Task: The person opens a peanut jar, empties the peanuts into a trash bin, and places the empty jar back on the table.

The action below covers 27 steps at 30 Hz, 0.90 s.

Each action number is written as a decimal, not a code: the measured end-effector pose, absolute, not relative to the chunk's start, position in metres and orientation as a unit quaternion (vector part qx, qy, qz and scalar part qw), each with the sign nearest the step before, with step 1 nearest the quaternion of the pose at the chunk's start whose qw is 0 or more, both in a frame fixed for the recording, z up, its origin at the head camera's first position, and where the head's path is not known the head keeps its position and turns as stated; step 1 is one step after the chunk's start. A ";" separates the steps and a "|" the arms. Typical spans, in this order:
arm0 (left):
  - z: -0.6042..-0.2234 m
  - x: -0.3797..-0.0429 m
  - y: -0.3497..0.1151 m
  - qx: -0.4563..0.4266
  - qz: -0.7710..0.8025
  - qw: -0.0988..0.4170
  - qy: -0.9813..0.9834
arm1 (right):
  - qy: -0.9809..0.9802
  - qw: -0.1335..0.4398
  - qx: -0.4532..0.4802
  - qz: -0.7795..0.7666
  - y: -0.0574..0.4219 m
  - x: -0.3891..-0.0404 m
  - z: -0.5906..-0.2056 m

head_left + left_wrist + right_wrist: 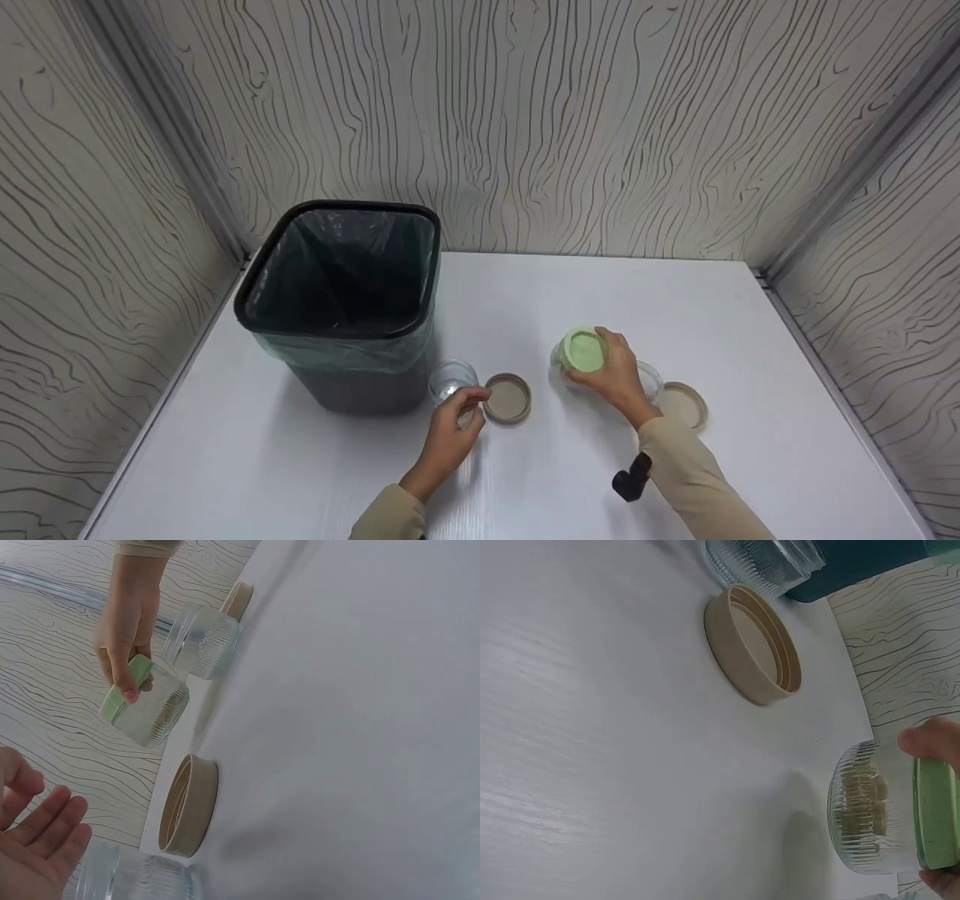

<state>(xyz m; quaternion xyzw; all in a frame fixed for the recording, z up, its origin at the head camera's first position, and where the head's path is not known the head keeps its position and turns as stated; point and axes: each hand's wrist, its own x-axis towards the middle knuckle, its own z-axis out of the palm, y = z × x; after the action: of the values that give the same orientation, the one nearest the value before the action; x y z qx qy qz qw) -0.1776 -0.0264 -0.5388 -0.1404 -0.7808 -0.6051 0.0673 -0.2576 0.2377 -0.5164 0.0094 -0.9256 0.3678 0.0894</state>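
My right hand (616,379) grips a ribbed glass jar by its pale green lid (585,351), fingers and thumb on opposite sides of the lid. Through the glass of this jar (851,814), small brownish contents show at the bottom. It hangs a little above the table, its shadow falling beside it in the right wrist view. My left hand (448,433) holds nothing, its fingers loosely bent. Close by it stands a lidless clear glass jar (450,373), partly covered by the fingers in the head view. A beige round lid (508,398) lies just right of that jar, hollow side up.
Behind the left hand stands a grey trash bin (360,386) with a black rim and a greenish liner. Another lidless glass jar (202,641) and a second beige lid (684,405) sit by the right forearm. Wood-patterned panels (480,127) enclose the white table (360,480).
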 end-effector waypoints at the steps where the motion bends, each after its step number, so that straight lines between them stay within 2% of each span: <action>1: -0.538 -0.179 -0.026 -0.142 -0.602 0.070 -0.783 | -0.924 0.091 0.009 0.371 0.237 -0.257 -0.516; 15: -0.526 -0.203 -0.019 -0.186 -0.543 0.141 -0.806 | -0.919 0.098 0.001 0.382 0.222 -0.245 -0.506; 27: -0.522 -0.208 -0.004 -0.194 -0.500 0.094 -0.839 | -0.909 0.095 0.006 0.407 0.204 -0.229 -0.499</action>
<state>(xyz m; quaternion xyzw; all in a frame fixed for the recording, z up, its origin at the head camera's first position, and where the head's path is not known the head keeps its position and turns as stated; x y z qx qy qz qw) -0.2075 -0.0036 -0.5221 -0.1938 -0.8387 -0.5002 0.0941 -0.2288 0.2042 -0.4993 0.0064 -0.9086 0.4066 0.0952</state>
